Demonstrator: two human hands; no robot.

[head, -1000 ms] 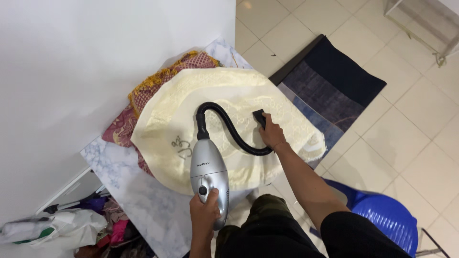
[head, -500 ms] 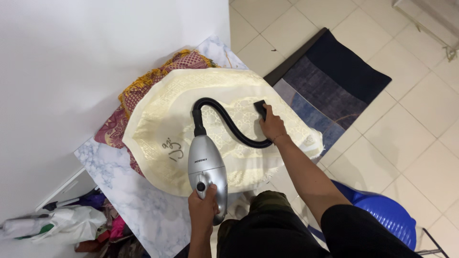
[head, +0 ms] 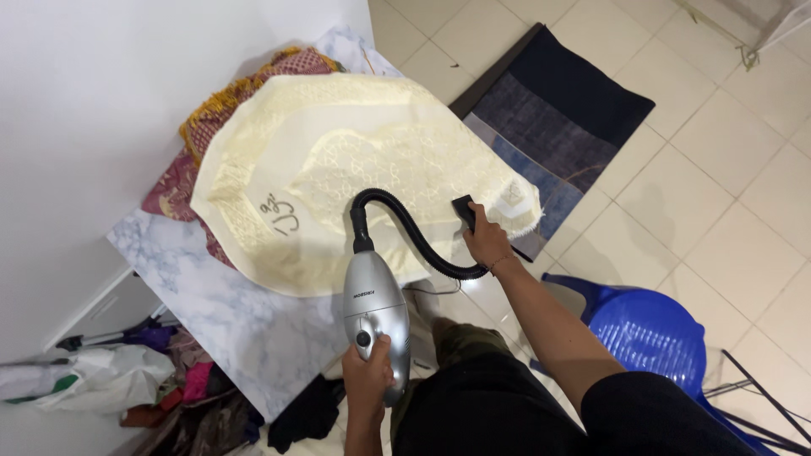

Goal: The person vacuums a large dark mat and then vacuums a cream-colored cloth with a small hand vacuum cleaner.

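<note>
Left hand [head: 369, 365] wrapped around handle of silver handheld vacuum [head: 376, 314], body hanging at near edge of marble counter [head: 228, 317]. Right hand [head: 487, 241] closed on black nozzle [head: 464, 211], pressed onto cream cloth [head: 338, 169] near its right corner, close to fringe. Black hose [head: 405, 228] curves between both. Cloth lies over red patterned fabric [head: 173, 190]. Advice: keep nozzle flat, use slow strokes, avoid sucking in loose edge, keep hose without kink.
</note>
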